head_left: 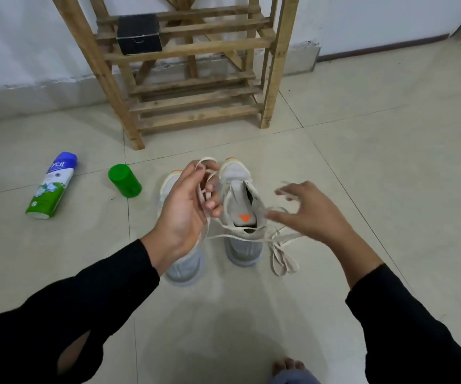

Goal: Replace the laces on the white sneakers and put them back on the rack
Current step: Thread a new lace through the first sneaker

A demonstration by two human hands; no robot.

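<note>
Two white sneakers stand side by side on the tiled floor, toes pointing away from me. The right sneaker shows an orange mark inside its opening. The left sneaker is mostly hidden behind my left hand, which holds a cream lace bunched in its fingers. The lace runs across the right sneaker's heel and ends in loops on the floor. My right hand hovers to the right of that sneaker, blurred, fingers spread, with lace strands crossing under it. The wooden rack stands behind the shoes.
A black box sits on a rack shelf. A blue and green bottle lies on the floor at left, with a green cap or jar beside it. My bare foot shows at the bottom edge. A white wall runs behind.
</note>
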